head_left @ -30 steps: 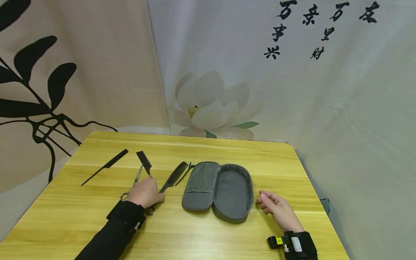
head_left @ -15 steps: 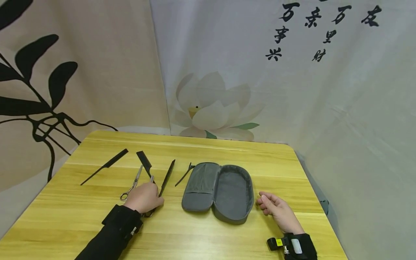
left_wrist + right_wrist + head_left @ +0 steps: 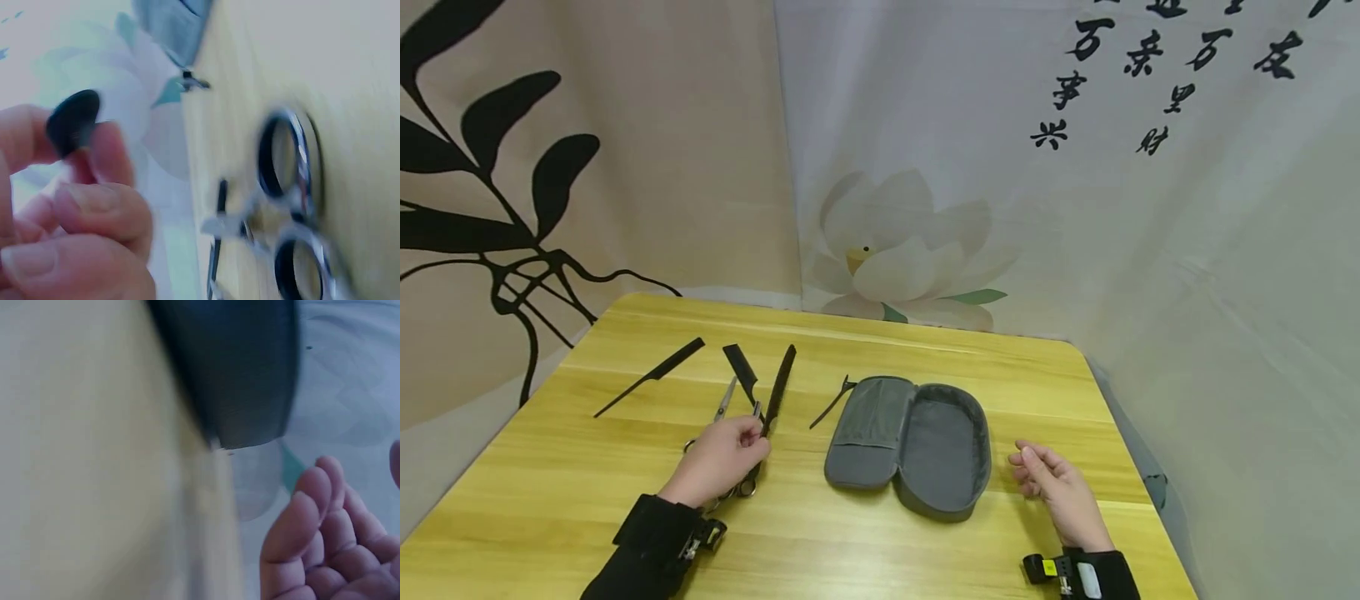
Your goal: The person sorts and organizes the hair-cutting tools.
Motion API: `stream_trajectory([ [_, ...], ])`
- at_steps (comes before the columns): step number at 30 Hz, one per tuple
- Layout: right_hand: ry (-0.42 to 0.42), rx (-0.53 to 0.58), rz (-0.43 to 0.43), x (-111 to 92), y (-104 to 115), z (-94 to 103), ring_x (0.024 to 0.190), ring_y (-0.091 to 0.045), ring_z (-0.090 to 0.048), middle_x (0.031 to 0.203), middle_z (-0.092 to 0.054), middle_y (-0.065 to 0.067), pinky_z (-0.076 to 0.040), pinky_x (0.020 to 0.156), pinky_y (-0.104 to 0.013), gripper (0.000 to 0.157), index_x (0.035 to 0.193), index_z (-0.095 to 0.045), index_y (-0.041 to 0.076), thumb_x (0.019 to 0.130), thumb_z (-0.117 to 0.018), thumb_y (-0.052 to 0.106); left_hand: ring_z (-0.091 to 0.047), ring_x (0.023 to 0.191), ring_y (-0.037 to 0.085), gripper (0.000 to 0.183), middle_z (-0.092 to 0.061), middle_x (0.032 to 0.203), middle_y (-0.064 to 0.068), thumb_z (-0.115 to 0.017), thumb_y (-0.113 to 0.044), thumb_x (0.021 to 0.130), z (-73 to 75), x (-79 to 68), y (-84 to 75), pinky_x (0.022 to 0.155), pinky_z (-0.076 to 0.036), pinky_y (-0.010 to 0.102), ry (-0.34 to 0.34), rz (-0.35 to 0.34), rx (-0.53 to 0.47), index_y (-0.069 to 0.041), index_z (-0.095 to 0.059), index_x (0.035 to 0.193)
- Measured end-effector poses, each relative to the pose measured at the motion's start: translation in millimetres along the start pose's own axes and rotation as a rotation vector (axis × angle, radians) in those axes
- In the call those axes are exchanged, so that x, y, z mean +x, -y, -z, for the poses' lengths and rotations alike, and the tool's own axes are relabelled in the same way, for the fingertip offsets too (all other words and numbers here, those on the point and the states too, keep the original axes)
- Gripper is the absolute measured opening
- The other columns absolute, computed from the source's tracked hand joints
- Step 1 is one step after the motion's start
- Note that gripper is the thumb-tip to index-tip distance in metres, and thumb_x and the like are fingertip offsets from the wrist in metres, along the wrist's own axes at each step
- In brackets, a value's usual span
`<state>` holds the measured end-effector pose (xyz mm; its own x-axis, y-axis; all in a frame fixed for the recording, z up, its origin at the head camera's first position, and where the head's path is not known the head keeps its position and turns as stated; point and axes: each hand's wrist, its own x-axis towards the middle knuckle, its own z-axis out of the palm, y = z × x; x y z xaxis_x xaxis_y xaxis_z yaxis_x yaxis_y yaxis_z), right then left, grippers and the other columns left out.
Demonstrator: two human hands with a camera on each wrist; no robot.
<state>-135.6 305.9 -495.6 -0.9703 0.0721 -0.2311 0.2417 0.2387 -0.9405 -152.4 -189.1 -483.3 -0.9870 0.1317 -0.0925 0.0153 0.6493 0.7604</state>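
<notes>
My left hand (image 3: 718, 458) pinches a black comb (image 3: 782, 385) by its handle, above the left part of the table. The rounded end of that comb shows between the fingers in the left wrist view. Beneath the hand, metal scissors (image 3: 747, 487) lie partly hidden; their two finger rings stand out in the left wrist view. A second pair of scissors (image 3: 725, 402) lies just left, also partly covered. My right hand (image 3: 1056, 492) hangs loosely curled and holds nothing, right of the open grey zip case (image 3: 943, 450). The side of this case fills the upper right wrist view.
A black tail comb (image 3: 662, 369) lies at the far left, and another black comb (image 3: 741, 367) between it and the held one. A thin black clip-like item (image 3: 831, 404) touches the case's left side. Printed curtains hang behind the wooden table (image 3: 880, 550).
The comb in my left hand has come off its slanted position and now points away, more upright in view. The left hand has drawn slightly back and left. The right hand stays by the case.
</notes>
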Motion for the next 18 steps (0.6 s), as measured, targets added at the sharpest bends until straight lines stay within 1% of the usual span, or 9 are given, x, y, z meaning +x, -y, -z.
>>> stream_trajectory([
  [3,-0.04,-0.003,0.054,-7,9,0.2,0.105,-0.012,-0.067,0.118,-0.072,0.009,-0.06,0.087,-0.031,0.061,0.155,-0.049,0.002,0.112,-0.053,0.046,-0.028,0.056,0.009,0.032,-0.03,0.069,-0.003,-0.061,-0.02,0.107,-0.7,-3.9,-2.6,0.057,-0.028,0.025,-0.057,-0.014,-0.125,-0.012,-0.042,0.082],
  [6,-0.066,0.004,0.12,-12,19,-1.4,0.103,-0.01,-0.066,0.115,-0.071,0.014,-0.06,0.087,-0.03,0.056,0.152,-0.052,0.003,0.113,-0.053,0.043,-0.034,0.054,0.01,0.029,-0.036,0.068,-0.003,-0.063,-0.028,0.109,-5.7,-4.2,-8.3,0.054,-0.033,0.025,-0.12,-0.038,-0.218,-0.012,-0.052,0.087],
  [9,-0.077,0.013,0.168,-17,29,-6.2,0.101,-0.01,-0.067,0.115,-0.072,0.011,-0.061,0.086,-0.027,0.051,0.148,-0.056,0.003,0.113,-0.055,0.039,-0.04,0.052,0.012,0.029,-0.042,0.066,-0.002,-0.065,-0.034,0.109,-12.9,-2.4,-14.5,0.052,-0.036,0.026,-0.185,-0.075,-0.294,-0.014,-0.058,0.09],
  [12,-0.082,0.019,0.206,-22,39,-12.9,0.1,-0.01,-0.068,0.115,-0.074,0.005,-0.061,0.084,-0.026,0.048,0.145,-0.059,0.001,0.112,-0.056,0.036,-0.045,0.05,0.016,0.029,-0.047,0.064,0.0,-0.065,-0.033,0.109,-21.8,0.7,-21.2,0.051,-0.039,0.028,-0.241,-0.123,-0.368,-0.011,-0.059,0.09],
  [15,-0.094,0.041,0.244,-25,46,-20.5,0.098,-0.012,-0.069,0.113,-0.075,0.001,-0.061,0.083,-0.026,0.044,0.141,-0.062,-0.001,0.112,-0.058,0.032,-0.048,0.05,0.019,0.029,-0.049,0.063,0.001,-0.065,-0.029,0.109,-32.3,4.9,-28.5,0.05,-0.04,0.029,-0.27,-0.16,-0.44,-0.008,-0.058,0.09],
  [18,-0.095,0.087,0.281,-26,49,-29.1,0.096,-0.013,-0.069,0.109,-0.075,0.0,-0.061,0.082,-0.026,0.04,0.137,-0.064,-0.003,0.113,-0.057,0.028,-0.052,0.052,0.021,0.027,-0.05,0.063,0.001,-0.066,-0.024,0.108,-43.9,8.7,-35.9,0.051,-0.042,0.027,-0.288,-0.182,-0.489,-0.007,-0.058,0.09],
])
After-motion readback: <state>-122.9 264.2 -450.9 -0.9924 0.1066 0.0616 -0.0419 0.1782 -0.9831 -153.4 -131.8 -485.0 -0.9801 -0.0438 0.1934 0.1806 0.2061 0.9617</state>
